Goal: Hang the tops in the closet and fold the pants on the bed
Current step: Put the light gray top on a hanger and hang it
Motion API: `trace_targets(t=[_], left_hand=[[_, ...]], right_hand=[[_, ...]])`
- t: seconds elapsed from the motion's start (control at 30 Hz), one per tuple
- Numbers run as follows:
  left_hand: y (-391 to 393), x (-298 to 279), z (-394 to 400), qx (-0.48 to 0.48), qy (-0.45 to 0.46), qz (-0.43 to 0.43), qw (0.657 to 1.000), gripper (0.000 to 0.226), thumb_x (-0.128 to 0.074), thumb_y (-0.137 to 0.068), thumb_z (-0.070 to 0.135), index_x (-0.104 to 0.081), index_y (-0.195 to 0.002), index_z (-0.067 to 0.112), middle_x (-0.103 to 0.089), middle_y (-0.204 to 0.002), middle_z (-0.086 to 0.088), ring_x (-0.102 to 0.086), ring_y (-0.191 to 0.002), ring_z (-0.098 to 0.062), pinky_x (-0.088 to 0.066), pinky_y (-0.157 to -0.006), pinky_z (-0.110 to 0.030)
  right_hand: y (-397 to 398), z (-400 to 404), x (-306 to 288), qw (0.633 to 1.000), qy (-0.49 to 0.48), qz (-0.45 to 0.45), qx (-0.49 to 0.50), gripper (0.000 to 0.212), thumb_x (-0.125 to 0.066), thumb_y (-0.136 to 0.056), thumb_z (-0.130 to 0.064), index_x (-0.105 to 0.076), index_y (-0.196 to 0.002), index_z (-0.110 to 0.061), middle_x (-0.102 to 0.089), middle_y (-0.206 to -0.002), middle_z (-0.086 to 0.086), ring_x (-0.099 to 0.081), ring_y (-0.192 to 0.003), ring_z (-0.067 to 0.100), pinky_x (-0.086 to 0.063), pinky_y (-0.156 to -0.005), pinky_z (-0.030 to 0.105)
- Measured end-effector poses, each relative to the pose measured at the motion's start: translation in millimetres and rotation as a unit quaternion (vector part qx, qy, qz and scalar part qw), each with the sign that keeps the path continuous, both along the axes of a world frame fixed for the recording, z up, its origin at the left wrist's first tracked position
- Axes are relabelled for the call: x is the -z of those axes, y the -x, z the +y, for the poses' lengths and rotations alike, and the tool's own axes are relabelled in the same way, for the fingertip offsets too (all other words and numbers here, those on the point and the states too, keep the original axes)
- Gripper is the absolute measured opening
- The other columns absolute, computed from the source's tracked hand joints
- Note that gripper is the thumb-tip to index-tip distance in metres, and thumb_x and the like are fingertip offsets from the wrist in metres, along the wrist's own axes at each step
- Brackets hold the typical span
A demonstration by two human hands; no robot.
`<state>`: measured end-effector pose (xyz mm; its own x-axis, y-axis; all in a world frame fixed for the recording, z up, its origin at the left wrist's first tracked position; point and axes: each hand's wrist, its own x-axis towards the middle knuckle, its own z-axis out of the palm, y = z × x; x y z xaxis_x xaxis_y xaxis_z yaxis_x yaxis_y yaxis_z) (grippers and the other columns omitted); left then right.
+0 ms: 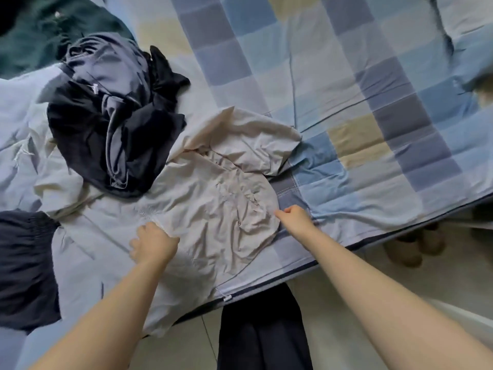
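Both our left hand [153,243] and right hand [294,213] pinch the crumpled beige garment [221,193]; lifting unevenly could drag the dark clothes pile [112,124].

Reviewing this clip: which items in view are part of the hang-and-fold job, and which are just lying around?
Part of the job:
- crumpled beige cotton garment, gripped by left hand and right hand
- dark navy and grey clothes pile
- dark navy pleated garment
- dark green garment

Lying about:
- blue checked bedsheet
- brown slippers on floor

Head view: looks steeply down, close over bed [346,76] edge; single view.
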<state>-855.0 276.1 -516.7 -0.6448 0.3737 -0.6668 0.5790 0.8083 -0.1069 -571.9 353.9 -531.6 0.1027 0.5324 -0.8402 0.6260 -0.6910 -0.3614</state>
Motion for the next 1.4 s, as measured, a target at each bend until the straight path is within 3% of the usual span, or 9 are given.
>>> trace_targets(t=[0.13, 0.23, 0.4, 0.7, 0.9, 1.1, 1.23, 1.3, 1.4], left_hand=[[28.6, 36.9, -9.0, -0.203, -0.028, 0.067, 0.977, 0.111, -0.070, -0.084, 0.046, 0.009, -0.155, 0.014, 0.013, -0.162, -0.012, -0.015, -0.141, -0.050, -0.018, -0.113, -0.057], [50.4, 59.9, -21.4, -0.306, -0.087, 0.063, 0.946, 0.113, -0.073, -0.083, 0.036, 0.010, -0.153, 0.005, -0.004, -0.159, -0.025, -0.020, -0.142, -0.046, -0.016, -0.116, -0.055], [57.3, 71.9, -34.4, -0.298, -0.196, 0.095, 0.930, 0.065, -0.061, -0.084, 0.006, -0.028, -0.140, 0.001, -0.051, -0.134, -0.027, -0.046, -0.123, -0.048, -0.039, -0.104, -0.052], [-28.7, 8.0, 15.6, -0.299, -0.359, -0.110, 0.877, 0.054, -0.047, -0.097, 0.019, -0.036, -0.149, 0.007, -0.039, -0.153, -0.008, -0.038, -0.138, -0.019, -0.026, -0.109, -0.022], [-106.1, -51.3, 26.7, -0.337, -0.312, -0.361, 0.811, 0.040, -0.063, -0.087, 0.008, -0.065, -0.127, 0.013, -0.072, -0.114, -0.004, -0.067, -0.107, -0.022, -0.050, -0.100, -0.042], [-132.6, -143.3, 29.6, -0.313, -0.335, -0.468, 0.755, 0.029, -0.059, -0.088, -0.003, -0.080, -0.086, 0.017, -0.076, -0.088, -0.010, -0.071, -0.077, -0.018, -0.055, -0.064, -0.024], [-141.3, -213.6, 29.3, -0.183, -0.334, -0.504, 0.775, 0.031, -0.061, -0.087, -0.002, -0.079, -0.098, 0.021, -0.077, -0.096, 0.001, -0.069, -0.090, -0.010, -0.055, -0.079, -0.022], [-149.5, -241.5, 30.0, -0.099, -0.324, -0.506, 0.793, 0.032, -0.060, -0.088, -0.002, -0.077, -0.102, 0.022, -0.075, -0.090, 0.016, -0.064, -0.088, 0.003, -0.050, -0.077, -0.012], [-166.0, -295.5, 27.6, 0.019, -0.299, -0.529, 0.794, 0.031, -0.060, -0.089, 0.001, -0.076, -0.100, 0.026, -0.068, -0.076, 0.032, -0.058, -0.077, 0.017, -0.042, -0.066, -0.003]], right_hand=[[16.5, 21.4, 54.0, 1.000, 0.017, -0.009, 0.004, 0.065, -0.060, -0.089, -0.039, -0.040, -0.134, 0.004, -0.050, -0.133, 0.020, -0.046, -0.126, 0.034, -0.038, -0.099, 0.036], [26.4, 30.6, 79.3, 1.000, 0.006, 0.008, 0.021, 0.087, -0.066, -0.086, -0.039, -0.017, -0.144, 0.004, -0.035, -0.147, 0.021, -0.037, -0.135, 0.034, -0.034, -0.105, 0.037], [61.2, 19.4, 98.2, 0.996, 0.035, 0.079, -0.015, 0.057, -0.065, -0.088, -0.026, -0.042, -0.132, 0.002, -0.053, -0.132, 0.015, -0.052, -0.120, 0.027, -0.043, -0.095, 0.028], [53.6, -11.9, 28.3, 0.977, -0.091, 0.191, -0.035, 0.014, -0.046, -0.089, 0.008, -0.059, -0.085, 0.005, -0.055, -0.077, 0.006, -0.047, -0.076, 0.014, -0.035, -0.053, 0.008], [-62.2, -24.6, 0.7, 0.995, -0.042, 0.019, -0.088, 0.020, -0.047, -0.091, 0.000, -0.062, -0.104, -0.002, -0.063, -0.102, 0.013, -0.056, -0.096, 0.025, -0.038, -0.072, 0.030], [-108.5, -17.7, -64.1, 0.963, 0.079, -0.099, -0.240, 0.018, -0.054, -0.089, -0.025, -0.055, -0.081, -0.010, -0.058, -0.083, 0.008, -0.054, -0.080, 0.025, -0.034, -0.059, 0.029], [-83.1, 20.9, -142.0, 1.000, -0.003, -0.011, -0.003, 0.035, -0.049, -0.097, -0.034, -0.051, -0.073, -0.009, -0.056, -0.077, 0.014, -0.052, -0.075, 0.027, -0.041, -0.071, 0.035], [-65.2, 39.2, -177.1, 0.974, 0.085, 0.132, 0.163, 0.047, -0.046, -0.095, -0.052, -0.057, -0.095, -0.007, -0.065, -0.098, 0.015, -0.061, -0.087, 0.029, -0.050, -0.076, 0.037], [-51.8, 53.0, -243.2, 0.932, 0.172, 0.262, 0.182, 0.065, -0.051, -0.088, -0.061, -0.059, -0.114, -0.003, -0.065, -0.109, 0.020, -0.063, -0.097, 0.033, -0.052, -0.083, 0.043]])
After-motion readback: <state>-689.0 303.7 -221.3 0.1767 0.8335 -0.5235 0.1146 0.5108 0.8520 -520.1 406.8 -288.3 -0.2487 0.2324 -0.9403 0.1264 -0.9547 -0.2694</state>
